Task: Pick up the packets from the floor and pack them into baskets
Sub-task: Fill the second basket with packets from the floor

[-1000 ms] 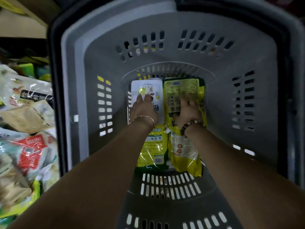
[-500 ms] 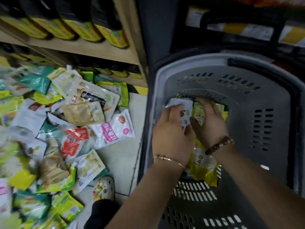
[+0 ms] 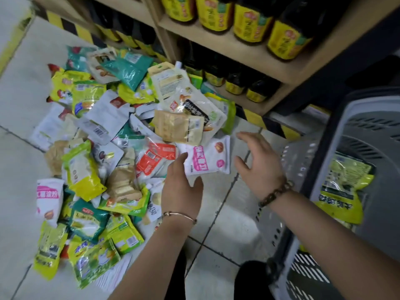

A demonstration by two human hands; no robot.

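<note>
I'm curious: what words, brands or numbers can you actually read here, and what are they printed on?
Nothing reads clearly enough to quote.
Rightmost pink-label packet: large characters, blurred.
Yellow packet in the basket: dark characters, upside down, blurred.
Bottles on the shelf: yellow labels, blurred.
White packet: barcode, digits too small.

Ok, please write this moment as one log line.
left hand: open, empty, at left edge of white-pink packet | right hand: open, empty, right of it | basket: yellow packet inside | pile: left of both hands
</note>
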